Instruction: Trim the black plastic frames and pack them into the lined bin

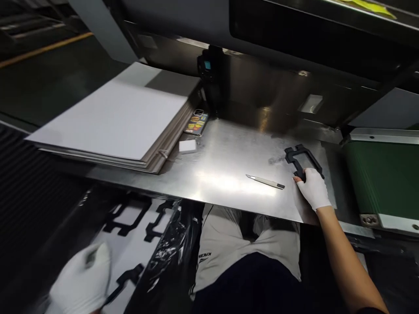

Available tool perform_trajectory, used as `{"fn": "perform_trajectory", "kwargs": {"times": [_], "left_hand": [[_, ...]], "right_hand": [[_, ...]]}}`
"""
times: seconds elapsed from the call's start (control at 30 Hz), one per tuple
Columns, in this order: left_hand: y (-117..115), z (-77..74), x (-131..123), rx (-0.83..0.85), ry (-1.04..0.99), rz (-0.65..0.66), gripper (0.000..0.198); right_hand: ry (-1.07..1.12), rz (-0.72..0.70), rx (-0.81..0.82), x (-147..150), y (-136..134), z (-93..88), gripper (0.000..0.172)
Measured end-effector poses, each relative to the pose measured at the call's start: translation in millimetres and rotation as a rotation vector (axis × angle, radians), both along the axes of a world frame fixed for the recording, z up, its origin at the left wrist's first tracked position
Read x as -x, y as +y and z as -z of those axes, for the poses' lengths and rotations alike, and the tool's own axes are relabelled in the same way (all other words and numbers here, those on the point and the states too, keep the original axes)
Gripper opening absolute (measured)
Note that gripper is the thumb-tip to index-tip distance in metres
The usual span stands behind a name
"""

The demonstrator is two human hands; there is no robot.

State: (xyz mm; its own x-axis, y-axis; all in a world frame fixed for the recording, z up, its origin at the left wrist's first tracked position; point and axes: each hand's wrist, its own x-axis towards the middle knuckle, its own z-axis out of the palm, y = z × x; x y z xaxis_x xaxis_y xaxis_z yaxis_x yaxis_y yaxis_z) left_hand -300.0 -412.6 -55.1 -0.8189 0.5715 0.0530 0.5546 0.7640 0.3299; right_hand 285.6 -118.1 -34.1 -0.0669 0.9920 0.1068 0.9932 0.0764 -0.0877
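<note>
Right hand [312, 188]: white-gloved.
Left hand [81, 279]: white-gloved.
Frame [290, 154]: plain black.
Lower frames [124, 230]: black, against white sheet [121, 250].
Knife [266, 181]: off-white, black-ended, silver-bladed.
Phone [196, 123]: dark, with multicoloured pattern, mainly yellow and orange.
Block [187, 146]: plain white.
Boards [118, 115]: white on top, greyish-brown at edges.
Bench [229, 161]: silver.
Belt [386, 179]: plain dark green.
Trousers [222, 244]: light grey, dark lettering.

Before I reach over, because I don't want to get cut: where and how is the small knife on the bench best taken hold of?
Probably by the middle of its pale handle, coming from the right: the knife lies flat, blade pointing left, with the handle's dark end toward the right hand.
</note>
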Motion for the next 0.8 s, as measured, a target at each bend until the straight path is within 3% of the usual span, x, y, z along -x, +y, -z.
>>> {"fn": "perform_trajectory", "kwargs": {"times": [0.03, 0.07, 0.13, 0.2, 0.27, 0.33, 0.4, 0.47, 0.53, 0.6, 0.7, 0.73, 0.8], "left_hand": [[23.7, -17.7, -18.1, -0.11, 0.016, 0.014, 0.036], [52.4, -32.3, -38.3, -0.193, 0.001, 0.112, 0.039], [120.3, -50.1, -76.5, -0.151, -0.103, 0.404, 0.038], [191.3, -53.6, -100.5, -0.094, -0.133, 0.537, 0.029], [252.0, -50.3, -105.9, -0.054, -0.126, 0.564, 0.026], [293.1, -47.2, -98.1, -0.037, -0.099, 0.525, 0.031], [310.5, -46.6, -87.4, -0.03, -0.086, 0.48, 0.033], [305.9, -47.1, -83.3, -0.029, -0.091, 0.453, 0.033], [283.8, -46.8, -92.8, -0.038, -0.104, 0.437, 0.033], [250.0, -45.8, -118.0, -0.061, -0.123, 0.424, 0.034], [189.3, -44.8, -176.5, -0.099, -0.211, 0.448, 0.04], [168.9, -44.8, -197.0, -0.113, -0.312, 0.491, 0.044], [131.7, -44.7, -231.3, -0.215, -0.792, 0.618, 0.053]], "right_hand": [[0.016, 0.003, -0.039, -0.8, -0.5, 6.7, 0.036], [0.03, 0.002, -0.074, -1.6, -0.6, 12.6, 0.034], [0.048, -0.011, -0.111, -3.5, -0.2, 20.7, 0.033], [0.055, -0.021, -0.12, -6.8, -2.5, 23.2, 0.033], [0.048, -0.017, -0.098, -12.3, -12.9, 22.8, 0.033], [0.057, -0.016, -0.093, -19.2, -34.6, 23.9, 0.037], [0.096, -0.031, -0.148, -25.6, -66.2, 28.7, 0.044], [0.145, -0.056, -0.249, -28.9, -101.8, 35.2, 0.051], [0.191, -0.072, -0.348, -26.9, -135.1, 38.8, 0.05], [0.247, -0.075, -0.412, -16.8, -161.3, 36.0, 0.044], [0.366, -0.079, -0.422, 19.7, -183.9, 19.3, 0.04], [0.416, -0.097, -0.405, 38.2, -187.2, 11.4, 0.042], [0.515, -0.182, -0.344, 81.9, -187.9, -6.0, 0.05]]}}
